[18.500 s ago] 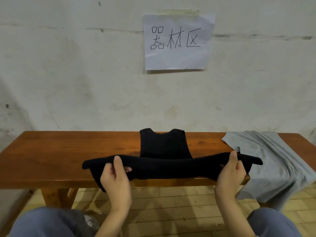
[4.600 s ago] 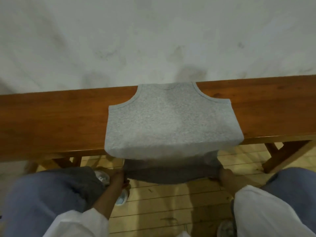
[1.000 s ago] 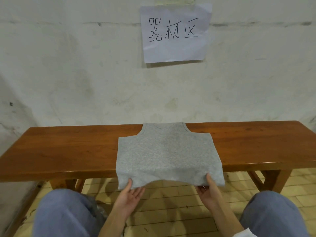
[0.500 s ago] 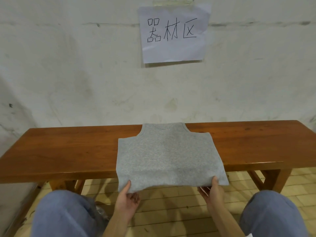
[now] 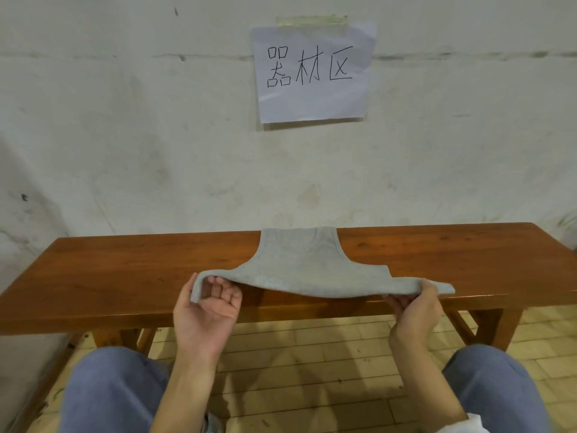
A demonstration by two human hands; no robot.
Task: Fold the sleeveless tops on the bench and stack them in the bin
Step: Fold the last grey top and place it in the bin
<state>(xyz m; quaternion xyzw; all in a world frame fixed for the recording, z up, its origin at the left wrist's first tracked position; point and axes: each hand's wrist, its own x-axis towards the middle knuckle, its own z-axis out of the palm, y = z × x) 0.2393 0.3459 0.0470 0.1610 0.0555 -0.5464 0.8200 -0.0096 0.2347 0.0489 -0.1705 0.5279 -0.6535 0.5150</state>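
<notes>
Left grip [image 5: 207, 310] and right grip [image 5: 415, 307] clasp the hem of the grey sleeveless knit top [image 5: 299, 267] above the brown wooden worktop [image 5: 125, 270]; folding seems just begun, binning remains.

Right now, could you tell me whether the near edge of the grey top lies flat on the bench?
No, the left hand and right hand hold the near edge of the grey top lifted above the bench.

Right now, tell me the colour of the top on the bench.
The knit sleeveless top is plain light grey; head view shows it.
</notes>
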